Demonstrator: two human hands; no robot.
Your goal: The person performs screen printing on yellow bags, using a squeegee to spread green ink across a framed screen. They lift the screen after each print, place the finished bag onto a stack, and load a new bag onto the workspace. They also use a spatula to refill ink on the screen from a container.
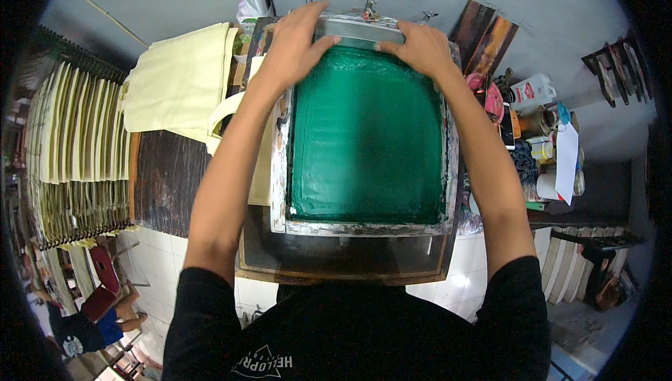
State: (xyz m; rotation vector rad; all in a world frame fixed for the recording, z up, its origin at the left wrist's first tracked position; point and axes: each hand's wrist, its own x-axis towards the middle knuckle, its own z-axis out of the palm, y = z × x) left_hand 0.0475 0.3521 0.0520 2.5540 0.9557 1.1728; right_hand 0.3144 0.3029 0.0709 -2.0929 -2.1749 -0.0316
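A printing screen [367, 164] with a green mesh and a paint-stained pale frame lies on a dark board [336, 255] in front of me. A wide grey squeegee [360, 32] spans the screen's far end. My left hand [299, 41] grips its left end, thumb on the near side and fingers over the far side. At the other end my right hand [420, 46] holds it the same way. Both arms reach forward along the two sides of the frame. A pale yellow tote bag lies partly under the screen's left edge; most of it is hidden.
Pale yellow tote bags [182, 76] are stacked on the left, beside a drying rack [77, 129] full of yellow fabric pieces. Jars, a phone [507, 128] and a white jug [534, 91] crowd the right side. Metal clamps [369, 6] stand behind the screen. Another person [87, 328] is at lower left.
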